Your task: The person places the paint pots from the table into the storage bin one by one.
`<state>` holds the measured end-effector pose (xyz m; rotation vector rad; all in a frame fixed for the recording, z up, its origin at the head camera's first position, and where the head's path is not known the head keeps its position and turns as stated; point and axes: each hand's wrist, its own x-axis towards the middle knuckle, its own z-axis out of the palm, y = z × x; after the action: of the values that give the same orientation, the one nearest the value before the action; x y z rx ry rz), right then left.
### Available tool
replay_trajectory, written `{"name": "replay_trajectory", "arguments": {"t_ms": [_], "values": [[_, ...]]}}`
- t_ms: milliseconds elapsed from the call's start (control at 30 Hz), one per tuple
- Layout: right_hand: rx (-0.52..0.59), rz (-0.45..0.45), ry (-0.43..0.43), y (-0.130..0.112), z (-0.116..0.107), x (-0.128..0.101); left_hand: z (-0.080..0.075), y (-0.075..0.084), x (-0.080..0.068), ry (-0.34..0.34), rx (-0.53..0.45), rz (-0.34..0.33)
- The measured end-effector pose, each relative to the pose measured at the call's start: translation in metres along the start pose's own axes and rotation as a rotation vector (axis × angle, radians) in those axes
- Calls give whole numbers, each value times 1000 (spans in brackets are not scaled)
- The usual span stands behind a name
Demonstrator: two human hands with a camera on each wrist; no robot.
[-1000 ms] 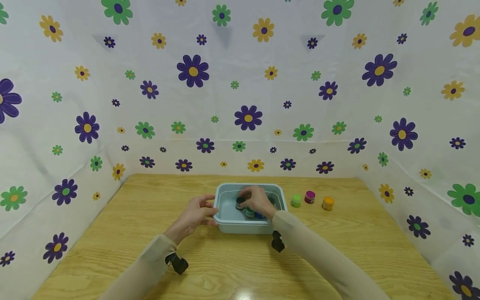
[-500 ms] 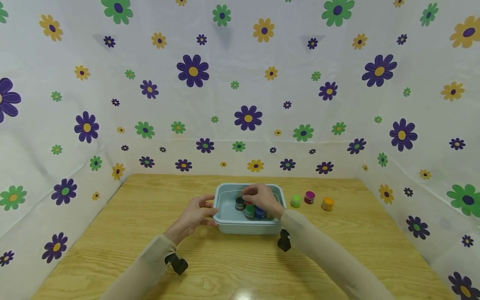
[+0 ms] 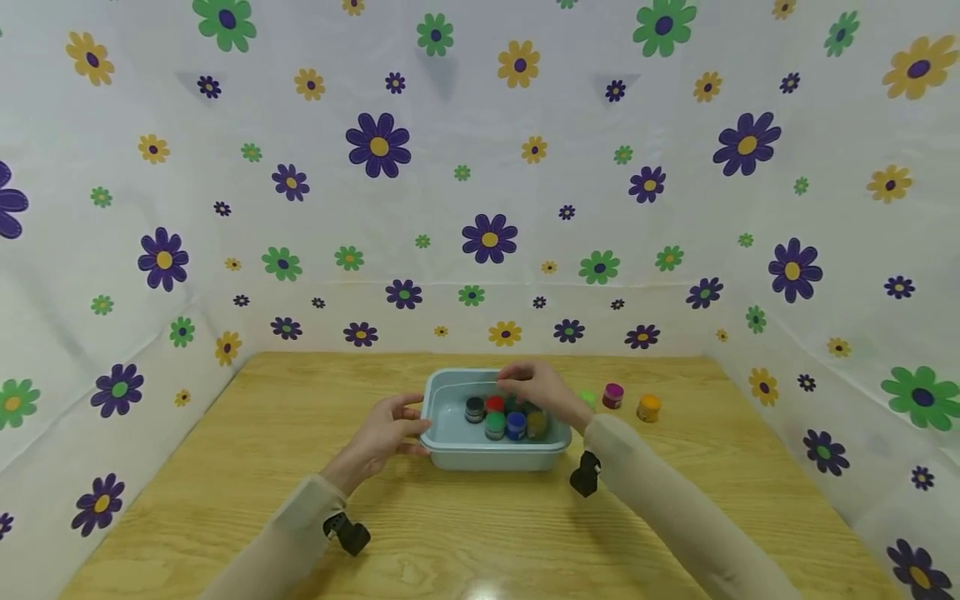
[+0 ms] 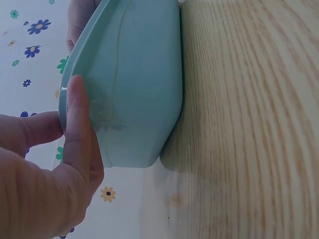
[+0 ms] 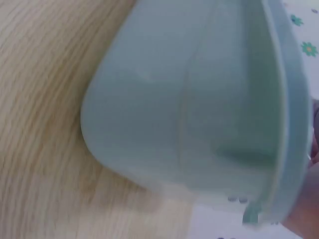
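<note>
Gripping the tub's left rim, left hand steadies it; right hand hovers above, fingers loosely curled, empty.

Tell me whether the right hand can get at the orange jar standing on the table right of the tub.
Probably yes. The right hand hovers over the tub, and the orange jar stands in the open beyond the pink jar; only that jar and a green one lie between.

One light blue tub sits on one wooden table. Six small paint pots stand inside it. Three more pots stand outside, to its right.
</note>
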<state>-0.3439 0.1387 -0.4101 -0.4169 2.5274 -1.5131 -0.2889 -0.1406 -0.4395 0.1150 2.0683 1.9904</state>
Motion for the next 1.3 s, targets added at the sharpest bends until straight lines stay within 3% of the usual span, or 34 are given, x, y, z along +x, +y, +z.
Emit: {"name": "replay_trajectory", "arguments": {"t_ms": [200, 500, 800, 1067, 1300], "values": [[28, -47, -66, 0, -15, -3, 0, -1, -1, 2, -5, -18], [42, -72, -43, -4, -43, -14, 0, 2, 1, -2, -11, -15], [50, -139, -32, 18, -71, -20, 0, 2, -1, -10, -6, -2], [-7, -75, 11, 30, -89, -34, 0, 0, 0, -6, -13, -4], [6, -36, 6, 44, -99, -42, 0, 0, 0, -13, -8, -2]]}}
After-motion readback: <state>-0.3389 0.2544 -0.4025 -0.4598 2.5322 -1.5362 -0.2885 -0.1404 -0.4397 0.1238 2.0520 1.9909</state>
